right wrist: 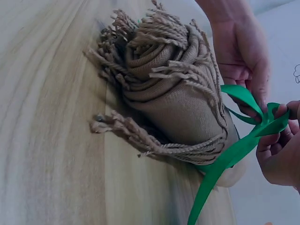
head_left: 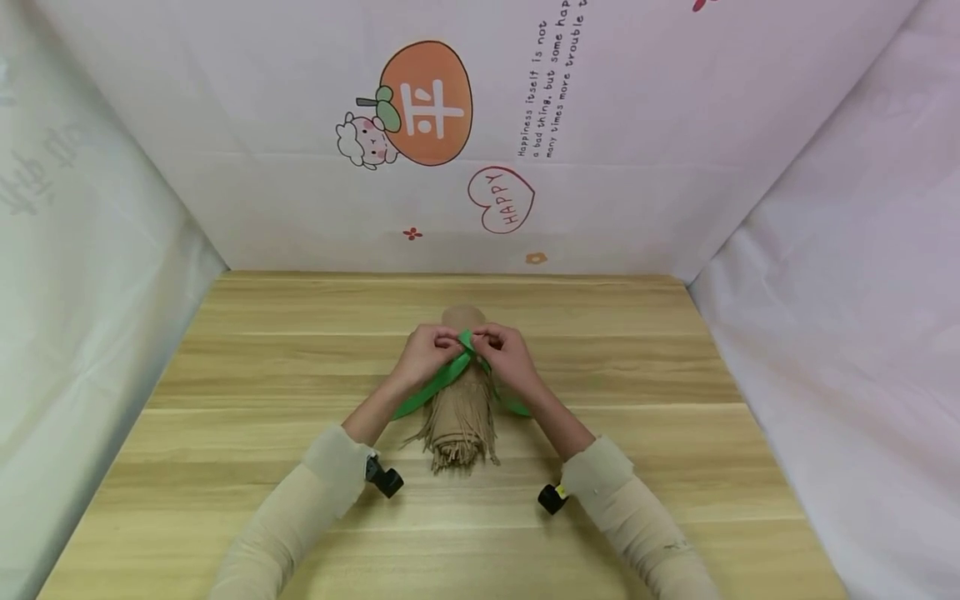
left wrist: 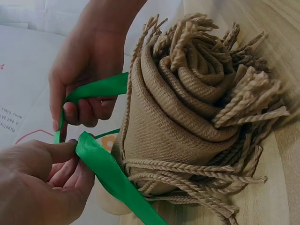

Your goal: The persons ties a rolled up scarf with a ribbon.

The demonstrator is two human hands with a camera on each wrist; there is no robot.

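A rolled brown fringed scarf (head_left: 459, 417) lies on the wooden table, its tasselled end toward me. Round its far part goes a green ribbon (head_left: 435, 387), crossed or looped on top. My left hand (head_left: 426, 354) pinches the ribbon between thumb and fingers just left of the crossing. From the right, my right hand (head_left: 510, 354) pinches it too, the fingertips of both hands close together. In the left wrist view a ribbon tail (left wrist: 117, 187) hangs past the left hand (left wrist: 51, 183). The right wrist view shows a green loop (right wrist: 272, 123) at the right hand (right wrist: 283, 154). Fingers partly hide the knot area.
The wooden table (head_left: 247, 358) runs back to a white printed backdrop (head_left: 300, 225). White cloth sheets (head_left: 847, 275) stand on either side. Black wrist cameras (head_left: 386, 479) sit at both cuffs, above the table.
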